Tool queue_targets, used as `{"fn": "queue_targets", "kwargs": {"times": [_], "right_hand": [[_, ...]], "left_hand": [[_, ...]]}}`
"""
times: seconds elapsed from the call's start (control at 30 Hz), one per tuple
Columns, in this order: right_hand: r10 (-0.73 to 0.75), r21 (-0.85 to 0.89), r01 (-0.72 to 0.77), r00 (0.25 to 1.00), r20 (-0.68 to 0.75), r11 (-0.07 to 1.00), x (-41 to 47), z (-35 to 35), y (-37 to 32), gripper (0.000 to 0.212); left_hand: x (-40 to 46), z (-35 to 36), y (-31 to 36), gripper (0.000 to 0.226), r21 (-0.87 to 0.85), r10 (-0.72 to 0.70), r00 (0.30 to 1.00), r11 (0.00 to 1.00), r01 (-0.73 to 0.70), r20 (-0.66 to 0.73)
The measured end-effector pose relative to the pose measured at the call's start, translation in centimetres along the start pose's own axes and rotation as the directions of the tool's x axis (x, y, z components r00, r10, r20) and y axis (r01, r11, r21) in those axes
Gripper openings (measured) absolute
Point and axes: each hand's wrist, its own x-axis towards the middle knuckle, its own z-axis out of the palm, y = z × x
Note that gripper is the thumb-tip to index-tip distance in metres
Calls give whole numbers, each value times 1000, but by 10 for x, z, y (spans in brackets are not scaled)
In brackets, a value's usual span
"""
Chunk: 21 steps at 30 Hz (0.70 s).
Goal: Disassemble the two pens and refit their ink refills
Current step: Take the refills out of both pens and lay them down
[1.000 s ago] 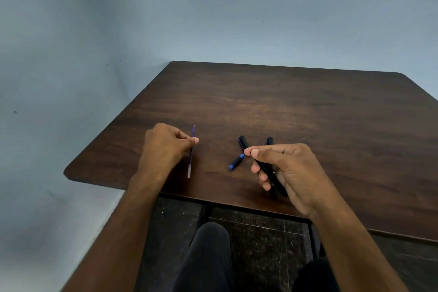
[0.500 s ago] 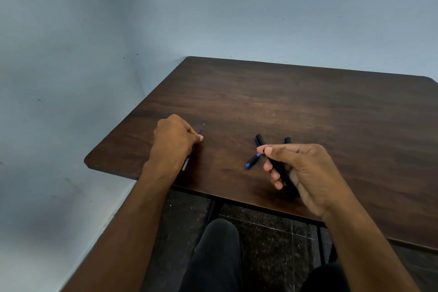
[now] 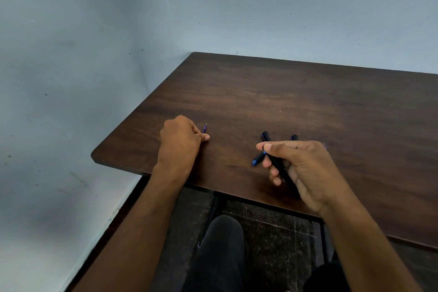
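Note:
My left hand (image 3: 181, 141) is curled over a thin blue ink refill (image 3: 204, 128) near the table's front left; only the refill's tip shows beyond the fingers. My right hand (image 3: 301, 168) grips a black pen barrel (image 3: 276, 161), which slants from the far left toward me. A small black and blue pen piece (image 3: 257, 159) lies on the table just left of that hand. The end of a second black pen (image 3: 294, 137) shows behind the right hand's knuckles; the rest is hidden.
The dark wooden table (image 3: 296, 97) stands against a pale blue wall, with its front left corner (image 3: 94, 157) near my left hand. My knees in dark trousers (image 3: 220, 251) sit under the front edge above a speckled floor.
My left hand has closed further over the refill, so less of it shows. The view has shifted left. The right hand keeps its hold on the barrel.

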Motion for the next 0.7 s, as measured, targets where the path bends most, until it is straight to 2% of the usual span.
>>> {"fn": "queue_targets", "kwargs": {"times": [0.17, 0.27, 0.33, 0.43, 0.6, 0.7], "right_hand": [[31, 7, -31, 1000, -6, 1000, 0, 1, 0, 16], [26, 29, -26, 1000, 4, 999, 0, 2, 0, 17], [0, 44, 0, 1000, 1, 999, -1, 0, 0, 16], [-65, 81, 66, 998, -15, 994, -4, -3, -2, 14], [-107, 119, 116, 991, -77, 986, -7, -16, -9, 11], [-134, 178, 156, 983, -127, 972, -8, -21, -11, 8]], "left_hand": [[-4, 0, 0, 20, -39, 28, 999, 999, -29, -15], [-20, -1, 5, 15, -123, 175, 975, 974, -192, -140], [-36, 1, 13, 11, -207, 261, 953, 935, -289, -153], [-55, 9, 23, 10, -315, 329, 936, 882, -351, -122], [-66, 17, 28, 6, -411, 343, 938, 849, -332, -48], [-79, 23, 38, 7, -539, 402, 912, 787, -301, 77]]}}
